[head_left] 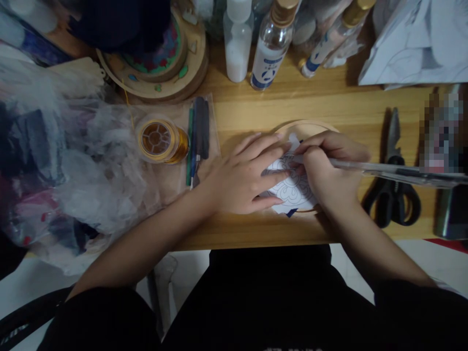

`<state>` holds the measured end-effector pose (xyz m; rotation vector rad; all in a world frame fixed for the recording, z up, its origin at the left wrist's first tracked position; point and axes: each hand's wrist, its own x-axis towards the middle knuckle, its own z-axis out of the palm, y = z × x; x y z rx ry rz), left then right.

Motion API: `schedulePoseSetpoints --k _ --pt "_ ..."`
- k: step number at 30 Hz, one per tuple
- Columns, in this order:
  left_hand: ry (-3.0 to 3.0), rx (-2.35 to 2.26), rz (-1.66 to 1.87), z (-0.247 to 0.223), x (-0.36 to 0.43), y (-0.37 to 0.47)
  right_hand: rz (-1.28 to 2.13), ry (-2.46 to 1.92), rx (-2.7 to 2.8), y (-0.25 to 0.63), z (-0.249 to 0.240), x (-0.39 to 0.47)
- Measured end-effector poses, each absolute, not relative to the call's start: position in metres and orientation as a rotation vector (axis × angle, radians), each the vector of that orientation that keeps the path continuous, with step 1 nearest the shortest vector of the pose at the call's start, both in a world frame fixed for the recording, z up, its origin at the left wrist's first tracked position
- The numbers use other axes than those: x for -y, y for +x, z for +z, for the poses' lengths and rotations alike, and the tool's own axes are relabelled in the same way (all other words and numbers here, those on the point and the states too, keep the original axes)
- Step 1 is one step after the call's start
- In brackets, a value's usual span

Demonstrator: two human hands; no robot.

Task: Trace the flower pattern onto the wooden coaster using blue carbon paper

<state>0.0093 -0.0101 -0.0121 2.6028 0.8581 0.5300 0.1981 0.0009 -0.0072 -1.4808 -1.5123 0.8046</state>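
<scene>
My left hand (241, 181) lies flat with its fingers spread over a white paper (295, 194) printed with a flower-like line pattern. From the right, my right hand (331, 168) pinches a clear pen (369, 166), its tip at the paper's upper part and its long barrel pointing right. Beneath the paper is a round wooden disc (310, 127), mostly covered by the paper and my hands. A dark blue corner (291, 213) peeks out under the paper's lower edge. The pen's tip is hidden by my fingers.
Black-handled scissors (394, 190) lie to the right. On the left are a spool of golden thread (163, 141), several slim tools (199, 129) and crumpled plastic bags (106, 156). Bottles (270, 53) stand at the back beside round wooden pieces (197, 63).
</scene>
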Motion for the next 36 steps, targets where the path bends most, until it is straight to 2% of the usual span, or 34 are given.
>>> schedulePoseSetpoints --k 36 --pt "2.628 -0.873 0.562 -0.0115 0.0103 0.0098 0.824 -1.499 1.543 0.1989 -0.0056 -0.0011"
